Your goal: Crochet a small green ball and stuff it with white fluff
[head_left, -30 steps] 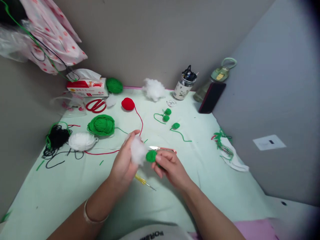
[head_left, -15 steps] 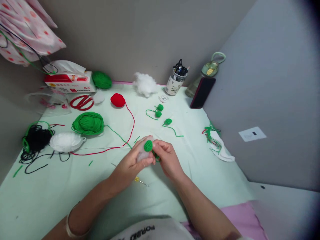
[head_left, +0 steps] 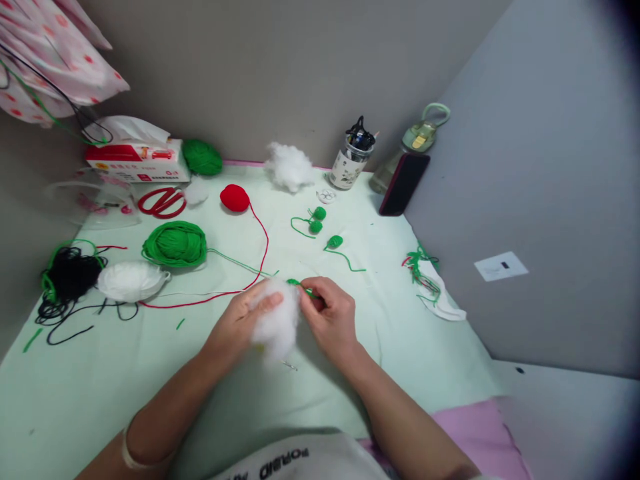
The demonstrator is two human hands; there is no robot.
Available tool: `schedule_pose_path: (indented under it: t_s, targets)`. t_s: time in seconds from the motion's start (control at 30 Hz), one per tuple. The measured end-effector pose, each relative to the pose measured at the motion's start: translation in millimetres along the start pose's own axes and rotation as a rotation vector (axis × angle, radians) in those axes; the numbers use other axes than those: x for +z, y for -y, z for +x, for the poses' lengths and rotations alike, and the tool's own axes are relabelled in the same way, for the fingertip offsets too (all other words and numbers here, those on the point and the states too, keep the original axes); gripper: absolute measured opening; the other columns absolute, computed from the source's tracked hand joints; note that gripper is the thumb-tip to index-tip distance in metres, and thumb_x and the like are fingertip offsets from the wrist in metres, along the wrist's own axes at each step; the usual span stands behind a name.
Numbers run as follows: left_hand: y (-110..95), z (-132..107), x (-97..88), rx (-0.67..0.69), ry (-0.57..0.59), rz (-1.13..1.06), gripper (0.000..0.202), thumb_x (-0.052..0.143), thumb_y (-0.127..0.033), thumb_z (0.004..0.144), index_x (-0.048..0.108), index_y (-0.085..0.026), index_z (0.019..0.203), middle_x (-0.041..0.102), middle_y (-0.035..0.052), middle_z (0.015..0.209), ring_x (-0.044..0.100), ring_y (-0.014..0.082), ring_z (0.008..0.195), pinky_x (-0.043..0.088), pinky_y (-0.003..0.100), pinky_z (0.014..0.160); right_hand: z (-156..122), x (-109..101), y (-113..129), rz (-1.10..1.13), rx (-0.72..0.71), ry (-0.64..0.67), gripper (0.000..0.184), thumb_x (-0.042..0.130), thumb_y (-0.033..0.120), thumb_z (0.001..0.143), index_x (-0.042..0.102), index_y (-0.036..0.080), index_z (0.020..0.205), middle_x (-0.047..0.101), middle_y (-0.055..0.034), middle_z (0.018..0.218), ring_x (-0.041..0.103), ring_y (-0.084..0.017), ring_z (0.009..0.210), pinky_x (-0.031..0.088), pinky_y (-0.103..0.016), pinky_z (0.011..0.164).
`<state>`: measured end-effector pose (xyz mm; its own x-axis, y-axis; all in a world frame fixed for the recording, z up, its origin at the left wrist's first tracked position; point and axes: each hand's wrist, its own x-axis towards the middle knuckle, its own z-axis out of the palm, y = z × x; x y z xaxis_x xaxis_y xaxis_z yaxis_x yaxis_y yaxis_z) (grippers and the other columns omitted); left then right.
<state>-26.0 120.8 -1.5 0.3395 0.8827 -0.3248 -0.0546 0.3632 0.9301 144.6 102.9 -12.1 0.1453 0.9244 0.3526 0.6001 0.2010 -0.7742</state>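
My left hand is closed around a tuft of white stuffing, held just above the pale green cloth. My right hand pinches a small green crocheted piece, which is mostly hidden behind the stuffing and my fingers. The two hands touch at the stuffing. A thin metal hook tip pokes out below the stuffing.
On the cloth lie a green yarn ball, red yarn ball with its strand, white yarn, black yarn, red scissors, tissue box, a stuffing clump, small green pieces, a jar, phone and bottle.
The stuffing has been drawn out into a larger tuft in my left hand and now covers most of the green piece. Both hands shifted slightly lower on the cloth.
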Motion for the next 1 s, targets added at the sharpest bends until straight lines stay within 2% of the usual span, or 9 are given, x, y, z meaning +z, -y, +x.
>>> schedule_pose_path:
  t_s: [0.1,0.2,0.3,0.47,0.67,0.77,0.87,1.0]
  targets:
    - [8,2,8.2,0.070,-0.055,0.084,0.027,0.068,-0.045,0.088,0.065,-0.018,0.084,0.060,0.0004,0.074,0.055,0.0150,0.067,0.046,0.025,0.061,-3,3,-2,-0.038,-0.026,0.002,0.016,0.060,0.025,0.092,0.068,0.020,0.079,0.057,0.0031,0.059,0.043,-0.010,0.051,0.032,-0.026,0.053]
    - [12,4,10.6,0.125,-0.141,0.100,0.022,0.072,-0.036,0.084,0.063,-0.020,0.096,0.063,0.0011,0.090,0.059,0.0175,0.083,0.048,0.025,0.072,-3,4,-3,-0.019,-0.007,0.054,0.016,0.061,0.024,0.090,0.065,0.021,0.076,0.049,0.0069,0.052,0.041,-0.009,0.048,0.031,-0.025,0.052]
    - [11,5,9.6,0.117,-0.173,0.080,0.029,0.073,-0.036,0.083,0.059,-0.022,0.104,0.062,-0.0004,0.090,0.058,0.0170,0.080,0.048,0.025,0.069,-3,4,-3,-0.004,-0.048,0.081,0.017,0.057,0.022,0.092,0.065,0.020,0.077,0.053,0.0062,0.053,0.047,-0.010,0.049,0.036,-0.024,0.055]
    - [7,9,5.6,0.051,-0.167,0.067,0.030,0.078,-0.035,0.076,0.065,-0.020,0.098,0.067,-0.0003,0.085,0.060,0.0166,0.076,0.050,0.024,0.067,-7,3,-3,-0.058,-0.209,0.168,0.025,0.045,0.016,0.097,0.069,0.019,0.089,0.073,-0.0042,0.074,0.064,-0.016,0.066,0.046,-0.027,0.067]
    - [5,12,-4.9,0.044,-0.127,0.091,0.025,0.077,-0.031,0.073,0.070,-0.019,0.093,0.070,0.0008,0.082,0.062,0.0178,0.072,0.050,0.025,0.065,-6,1,-8,-0.037,-0.292,0.231,0.027,0.042,0.020,0.101,0.069,0.020,0.097,0.074,-0.0062,0.079,0.066,-0.018,0.070,0.050,-0.031,0.069]
    - [3,10,-5.8,0.076,-0.142,0.143,0.022,0.076,-0.031,0.073,0.069,-0.020,0.089,0.068,-0.0005,0.081,0.062,0.0182,0.072,0.049,0.026,0.064,-3,1,-7,-0.010,-0.330,0.236,0.024,0.044,0.018,0.101,0.068,0.018,0.099,0.074,-0.0072,0.081,0.067,-0.019,0.074,0.051,-0.032,0.073]
    - [3,7,-1.4,0.107,-0.211,0.206,0.014,0.072,-0.025,0.073,0.066,-0.021,0.085,0.063,-0.0030,0.074,0.057,0.0173,0.069,0.046,0.026,0.064,-1,0,-4,-0.020,-0.295,0.280,0.021,0.047,0.018,0.100,0.068,0.017,0.097,0.072,-0.0068,0.080,0.065,-0.019,0.073,0.049,-0.032,0.075]
    - [6,5,6.7,0.176,-0.334,0.249,0.018,0.069,-0.017,0.068,0.062,-0.022,0.082,0.060,-0.0033,0.078,0.055,0.0184,0.076,0.044,0.028,0.073,-1,-2,3,-0.045,-0.108,0.429,0.018,0.050,0.023,0.100,0.067,0.019,0.095,0.068,-0.0021,0.072,0.061,-0.017,0.066,0.045,-0.030,0.067]
